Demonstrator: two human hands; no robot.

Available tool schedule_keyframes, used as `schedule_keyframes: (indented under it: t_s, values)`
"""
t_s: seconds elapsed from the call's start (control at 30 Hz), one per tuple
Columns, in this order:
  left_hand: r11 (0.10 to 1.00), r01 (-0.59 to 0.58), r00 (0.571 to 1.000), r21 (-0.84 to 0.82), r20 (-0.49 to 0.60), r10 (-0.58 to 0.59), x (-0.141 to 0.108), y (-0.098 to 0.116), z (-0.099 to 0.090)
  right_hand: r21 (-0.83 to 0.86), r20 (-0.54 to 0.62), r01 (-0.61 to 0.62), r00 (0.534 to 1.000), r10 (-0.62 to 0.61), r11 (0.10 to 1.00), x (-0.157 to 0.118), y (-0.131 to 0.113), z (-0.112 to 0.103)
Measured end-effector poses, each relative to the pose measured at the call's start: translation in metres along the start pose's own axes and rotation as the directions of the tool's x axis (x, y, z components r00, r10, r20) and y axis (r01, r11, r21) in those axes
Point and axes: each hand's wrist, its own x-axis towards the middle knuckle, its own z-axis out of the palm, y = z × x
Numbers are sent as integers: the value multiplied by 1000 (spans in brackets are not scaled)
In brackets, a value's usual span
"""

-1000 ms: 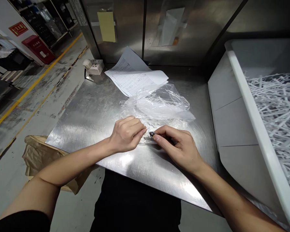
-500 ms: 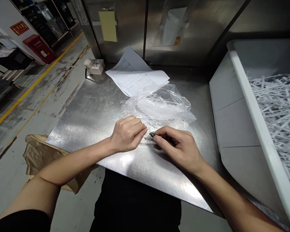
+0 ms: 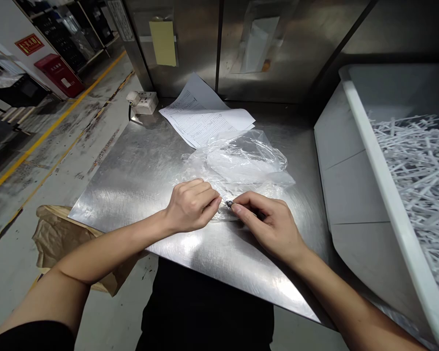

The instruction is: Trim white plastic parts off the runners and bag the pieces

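Over the front part of the metal table [image 3: 113, 195], my two hands face each other with a small gap between their fingertips. My right hand [image 3: 269, 219] pinches a small dark, shiny piece [image 3: 229, 204] between thumb and forefinger; its kind is too small to make out. My left hand [image 3: 193, 204] is closed, thumb against the curled forefinger, and a tiny pale bit shows at its tip; what it grips is hidden. Just behind both hands lies a crumpled clear plastic bag [image 3: 241, 158], partly under them.
Printed paper sheets [image 3: 205, 114] lie behind the bag. A white socket block [image 3: 146, 102] with a plug sits at the back left corner. To the right stands a large white bin [image 3: 354, 195] holding thin white strips [image 3: 417, 185]. A brown paper-lined box [image 3: 62, 239] is below the left edge.
The dark piece in my right fingers has turned slightly. Both hands stay in nearly the same place; the whole view has shifted a little.
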Motion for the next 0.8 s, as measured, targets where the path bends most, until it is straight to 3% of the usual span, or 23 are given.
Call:
schedule_keyframes:
  t_s: [0.27,0.6,0.8]
  values:
    - [999,-27,999,42,28,26,1,2,1,96,25,-163,987,161,982,3,-2,0]
    - [1000,-13,999,5,52,13,2,2,0,118,-14,-119,992,122,986,3,-5,-1]
    - [988,-66,997,-143,23,70,3,4,-1,101,-187,-33,981,52,994,6,-1,-5]
